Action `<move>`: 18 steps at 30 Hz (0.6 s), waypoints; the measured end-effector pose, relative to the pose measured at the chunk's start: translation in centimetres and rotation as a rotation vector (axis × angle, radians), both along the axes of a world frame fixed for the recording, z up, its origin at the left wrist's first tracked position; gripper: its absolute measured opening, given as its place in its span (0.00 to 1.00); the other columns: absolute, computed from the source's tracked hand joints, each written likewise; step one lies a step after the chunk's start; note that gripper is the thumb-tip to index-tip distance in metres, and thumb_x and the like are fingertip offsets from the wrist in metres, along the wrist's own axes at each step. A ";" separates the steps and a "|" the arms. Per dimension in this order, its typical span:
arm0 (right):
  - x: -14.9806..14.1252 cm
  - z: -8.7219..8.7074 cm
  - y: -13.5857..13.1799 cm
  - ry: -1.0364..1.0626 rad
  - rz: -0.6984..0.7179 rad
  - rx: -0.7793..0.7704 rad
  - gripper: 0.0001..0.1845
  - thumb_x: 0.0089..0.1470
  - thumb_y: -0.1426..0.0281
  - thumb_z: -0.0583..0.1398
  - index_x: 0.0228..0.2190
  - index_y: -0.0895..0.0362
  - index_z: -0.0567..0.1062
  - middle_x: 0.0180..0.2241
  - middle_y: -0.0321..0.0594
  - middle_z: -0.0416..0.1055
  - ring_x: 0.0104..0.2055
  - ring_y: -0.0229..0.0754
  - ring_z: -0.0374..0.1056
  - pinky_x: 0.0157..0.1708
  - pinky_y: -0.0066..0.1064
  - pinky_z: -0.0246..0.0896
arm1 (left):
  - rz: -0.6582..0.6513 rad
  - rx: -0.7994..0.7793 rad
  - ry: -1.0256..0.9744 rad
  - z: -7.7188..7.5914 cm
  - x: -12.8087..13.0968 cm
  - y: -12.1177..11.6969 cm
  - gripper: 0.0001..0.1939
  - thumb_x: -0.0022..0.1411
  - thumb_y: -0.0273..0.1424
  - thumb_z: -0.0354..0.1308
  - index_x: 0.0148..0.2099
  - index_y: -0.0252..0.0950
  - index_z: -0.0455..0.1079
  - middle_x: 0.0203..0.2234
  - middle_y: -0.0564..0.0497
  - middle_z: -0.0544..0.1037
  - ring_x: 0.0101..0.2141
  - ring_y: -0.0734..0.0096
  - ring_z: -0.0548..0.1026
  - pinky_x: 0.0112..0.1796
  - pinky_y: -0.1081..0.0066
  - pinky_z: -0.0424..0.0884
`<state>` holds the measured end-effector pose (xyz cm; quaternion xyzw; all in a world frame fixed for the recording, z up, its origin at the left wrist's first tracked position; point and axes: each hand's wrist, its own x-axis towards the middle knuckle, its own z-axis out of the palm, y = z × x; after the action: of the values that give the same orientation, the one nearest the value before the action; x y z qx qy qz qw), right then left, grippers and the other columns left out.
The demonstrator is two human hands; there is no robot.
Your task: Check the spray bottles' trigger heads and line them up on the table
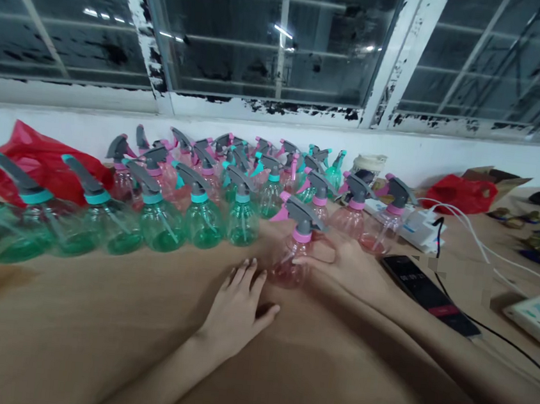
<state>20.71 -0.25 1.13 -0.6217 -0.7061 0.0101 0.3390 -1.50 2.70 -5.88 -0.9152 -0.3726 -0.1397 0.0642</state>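
A clear pink spray bottle [288, 265] with a grey and pink trigger head stands upright on the table. My right hand [347, 268] grips it from the right side, thumb and fingers around its body. Just left of that bottle, my left hand [238, 305] lies on the tabletop with its fingers spread and nothing in it. A front row of green spray bottles [204, 224] with grey and turquoise heads runs off to the left. Two more pink spray bottles [348, 220] stand behind my right hand.
Several more pink and green spray bottles [271, 192] crowd the back by the wall. Red plastic bags [68, 171] lie at left and right. A phone [427, 294] rests right of my right forearm, near a white power strip [421, 231] with cables. Windows rise behind.
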 end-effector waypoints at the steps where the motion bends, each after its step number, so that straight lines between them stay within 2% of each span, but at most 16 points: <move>1: -0.3 0.1 0.8 0.002 -0.022 -0.009 0.25 0.50 0.56 0.63 0.47 0.56 0.71 0.44 0.49 0.76 0.44 0.55 0.73 0.39 0.43 0.68 | 0.013 0.006 0.000 -0.1 0.0 0.0 0.28 0.63 0.43 0.54 0.57 0.26 0.65 0.57 0.32 0.66 0.57 0.45 0.64 0.54 0.50 0.63; 6: -1.4 0.1 4.7 -0.003 -0.044 0.017 0.21 0.51 0.61 0.63 0.44 0.59 0.73 0.41 0.51 0.76 0.43 0.55 0.72 0.40 0.44 0.67 | 0.021 0.019 0.007 -0.5 -0.1 0.3 0.27 0.63 0.43 0.52 0.56 0.26 0.64 0.57 0.33 0.66 0.57 0.46 0.64 0.54 0.50 0.62; 10: -1.5 -0.2 7.0 0.008 -0.028 0.047 0.26 0.49 0.61 0.66 0.46 0.61 0.72 0.42 0.54 0.75 0.45 0.57 0.71 0.41 0.45 0.66 | 0.008 0.032 0.000 -0.9 -0.3 0.3 0.27 0.64 0.43 0.51 0.57 0.28 0.63 0.57 0.34 0.66 0.58 0.47 0.63 0.54 0.49 0.62; 13: -1.2 -0.4 8.1 0.020 -0.002 0.059 0.28 0.48 0.60 0.66 0.48 0.62 0.71 0.43 0.54 0.75 0.46 0.56 0.71 0.42 0.46 0.66 | 0.003 0.026 -0.019 -1.0 -0.4 0.3 0.26 0.65 0.43 0.50 0.57 0.29 0.63 0.58 0.33 0.64 0.58 0.46 0.62 0.54 0.48 0.63; 18: -0.7 -0.5 9.0 0.044 0.014 0.074 0.26 0.47 0.63 0.67 0.47 0.59 0.72 0.44 0.51 0.75 0.47 0.54 0.70 0.44 0.45 0.66 | -0.003 -0.019 -0.028 -0.9 -0.4 0.3 0.26 0.65 0.43 0.50 0.57 0.29 0.63 0.59 0.34 0.63 0.58 0.45 0.61 0.54 0.46 0.62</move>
<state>19.96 8.76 0.64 -0.6033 -0.7026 0.0001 0.3772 -1.91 2.98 -6.77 -0.9143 -0.3732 -0.1492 0.0502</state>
